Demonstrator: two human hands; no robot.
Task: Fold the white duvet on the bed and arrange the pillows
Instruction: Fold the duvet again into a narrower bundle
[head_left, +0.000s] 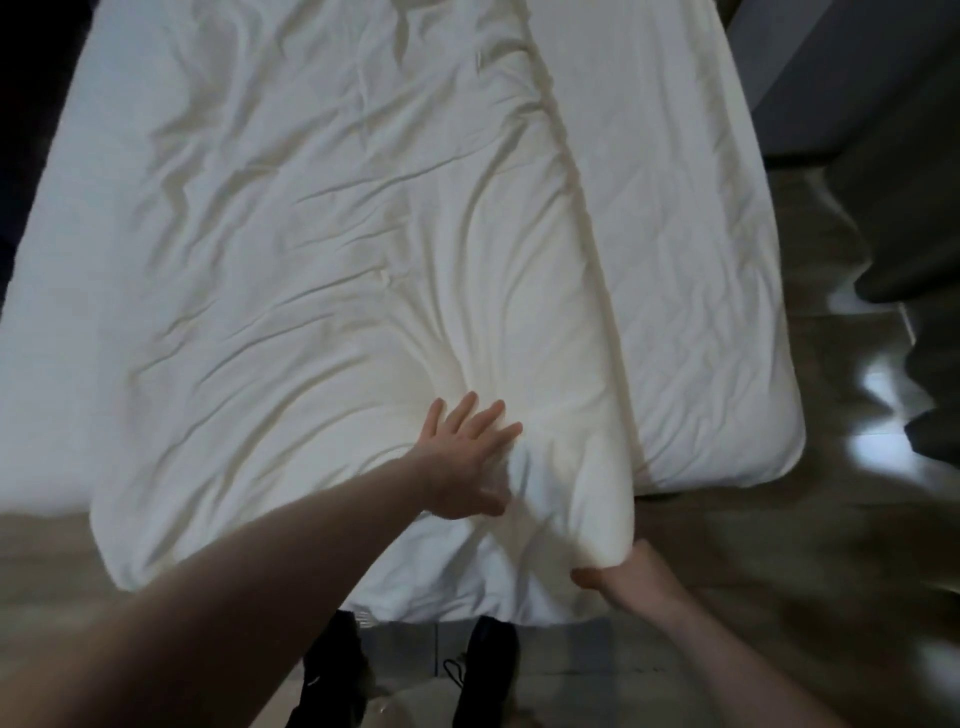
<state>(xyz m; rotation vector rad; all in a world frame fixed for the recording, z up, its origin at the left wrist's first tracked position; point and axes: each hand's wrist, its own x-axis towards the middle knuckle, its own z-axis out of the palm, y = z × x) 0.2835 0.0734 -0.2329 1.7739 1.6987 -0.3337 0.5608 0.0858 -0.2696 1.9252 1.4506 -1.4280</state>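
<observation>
at the lower centre of the frame, the left hand is pressing flat, fingers spread, pinning the white duvet on the bed, while the right hand is gripping its near corner, likely to square the fold.

White duvet: wrinkled, lying lengthwise along bed, folded edge running up from the gripped near-right corner. That corner is thick, doubled over, lifted off the near end; rest spreads left and away from it.
</observation>
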